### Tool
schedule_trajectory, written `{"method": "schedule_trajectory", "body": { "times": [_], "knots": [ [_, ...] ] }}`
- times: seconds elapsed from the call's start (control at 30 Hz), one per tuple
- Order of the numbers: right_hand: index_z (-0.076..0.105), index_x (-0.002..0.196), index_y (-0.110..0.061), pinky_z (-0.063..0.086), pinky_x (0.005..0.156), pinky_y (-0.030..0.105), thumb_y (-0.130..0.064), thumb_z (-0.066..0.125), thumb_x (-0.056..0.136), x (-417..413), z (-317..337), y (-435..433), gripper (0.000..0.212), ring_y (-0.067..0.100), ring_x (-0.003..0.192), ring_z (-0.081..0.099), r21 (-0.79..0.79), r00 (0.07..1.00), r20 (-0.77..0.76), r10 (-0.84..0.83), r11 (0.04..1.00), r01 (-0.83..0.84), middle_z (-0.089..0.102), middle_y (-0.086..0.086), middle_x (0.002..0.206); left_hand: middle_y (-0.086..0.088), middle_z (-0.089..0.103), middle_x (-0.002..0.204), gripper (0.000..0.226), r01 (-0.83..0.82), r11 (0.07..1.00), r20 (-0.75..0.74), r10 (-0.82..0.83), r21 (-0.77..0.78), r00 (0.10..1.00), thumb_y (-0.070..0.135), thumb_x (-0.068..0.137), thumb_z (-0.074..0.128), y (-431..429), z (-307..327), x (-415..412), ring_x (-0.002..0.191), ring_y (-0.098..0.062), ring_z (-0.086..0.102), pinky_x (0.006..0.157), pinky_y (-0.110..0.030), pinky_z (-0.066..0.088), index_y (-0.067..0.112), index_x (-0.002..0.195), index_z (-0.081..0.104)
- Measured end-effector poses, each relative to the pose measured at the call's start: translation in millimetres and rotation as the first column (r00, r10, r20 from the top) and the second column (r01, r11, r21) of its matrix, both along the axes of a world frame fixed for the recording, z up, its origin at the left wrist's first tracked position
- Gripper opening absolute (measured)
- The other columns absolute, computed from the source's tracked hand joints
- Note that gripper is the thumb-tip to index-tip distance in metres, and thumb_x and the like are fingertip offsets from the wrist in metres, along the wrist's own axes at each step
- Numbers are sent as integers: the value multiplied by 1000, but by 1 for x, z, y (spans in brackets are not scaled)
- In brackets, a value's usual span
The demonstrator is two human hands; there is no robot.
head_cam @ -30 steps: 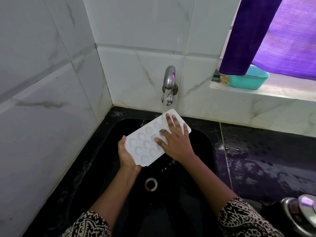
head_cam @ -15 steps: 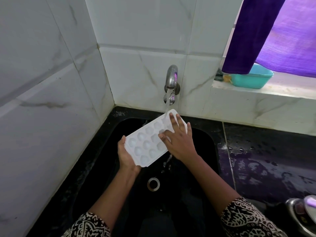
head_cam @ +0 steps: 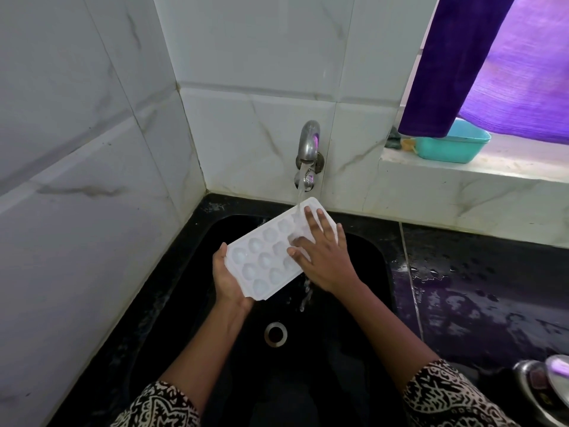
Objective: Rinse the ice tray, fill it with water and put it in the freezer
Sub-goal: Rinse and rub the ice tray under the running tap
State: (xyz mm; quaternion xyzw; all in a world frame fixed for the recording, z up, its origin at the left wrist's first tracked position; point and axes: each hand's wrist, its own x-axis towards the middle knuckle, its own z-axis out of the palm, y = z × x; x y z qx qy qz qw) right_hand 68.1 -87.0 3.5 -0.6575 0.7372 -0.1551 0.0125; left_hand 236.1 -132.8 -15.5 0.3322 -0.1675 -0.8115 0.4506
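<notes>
A white ice tray (head_cam: 261, 257) with rounded cells is held tilted over the black sink (head_cam: 363, 260). Its far end sits under the running steel tap (head_cam: 308, 149), and the stream lands on the top corner. My left hand (head_cam: 228, 280) grips the tray's near left edge from below. My right hand (head_cam: 323, 257) lies flat on the tray's right half with its fingers spread over the cells. Water drips off the tray's lower edge toward the drain (head_cam: 276, 334).
White marble-look tiles close the left and back sides. A wet black counter (head_cam: 480, 291) runs to the right, with a steel vessel and lid (head_cam: 545, 386) at its near corner. On the window ledge stands a teal tub (head_cam: 452, 146) behind a purple curtain (head_cam: 480, 63).
My right hand has slid a little over the tray's cells while the tray stays under the tap. More water now runs off the tray's lower edge.
</notes>
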Motion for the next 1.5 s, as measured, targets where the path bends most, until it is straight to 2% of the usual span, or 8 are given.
{"method": "schedule_trajectory", "body": {
  "times": [0.17,0.27,0.37,0.5,0.6,0.73,0.93,1.5],
  "knots": [
    [59,118,-30,-8,114,50,-69,8,84,7,0,-3,72,12,143,-21,-40,1000,-18,7,999,-8,-16,-10,155,-24,60,129,72,-9,1000,-3,9,11,1000,61,88,34,2,-3,-3,119,-43,55,101,-53,43,10,134,55],
    [60,118,-33,-12,112,48,-68,4,84,-1,1,-1,74,9,138,-29,6,999,-18,35,999,-35,-21,-12,152,-23,62,125,70,-9,1000,-4,9,5,1000,60,90,32,-1,-2,-1,113,-41,60,94,-48,48,10,132,57],
    [64,111,-32,-9,113,50,-67,7,85,-1,1,-4,71,11,142,-22,-52,999,-14,-33,998,33,-8,-6,159,-23,62,126,69,2,1000,-16,-2,11,1000,60,90,33,4,-1,-2,113,-41,59,92,-48,48,10,131,57],
    [49,131,-29,-7,115,51,-69,6,82,9,-4,-2,76,9,140,-27,18,999,-2,40,999,-40,-22,-13,152,-24,61,126,70,-28,1000,-6,28,6,1000,60,90,33,1,1,-1,117,-42,57,97,-50,46,9,131,57],
    [52,127,-32,-6,115,51,-71,4,81,-5,2,5,77,10,141,-23,4,988,151,26,1000,-27,-17,-11,155,-22,65,122,66,-43,999,20,44,-8,999,58,93,31,1,0,4,109,-39,61,87,-46,51,10,127,60],
    [58,123,-28,8,114,49,-69,15,83,-17,7,19,72,9,146,-6,-136,915,383,-129,972,193,7,-5,160,-19,67,119,62,-88,996,12,88,18,996,58,94,31,5,-5,9,105,-37,64,80,-44,53,13,122,63],
    [63,112,-30,4,116,51,-65,17,85,-11,-2,21,63,5,140,-21,-45,989,132,60,998,-54,-9,-12,156,-20,64,124,68,-91,996,-34,92,14,995,59,92,29,3,-1,2,114,-40,59,90,-47,50,11,130,59],
    [58,118,-35,-7,115,50,-67,2,82,1,-4,6,74,8,136,-30,70,999,-40,-4,998,7,-19,-9,154,-21,65,122,65,-110,994,-36,111,28,993,57,92,30,-3,1,6,111,-40,60,86,-46,50,11,129,59]
  ]
}}
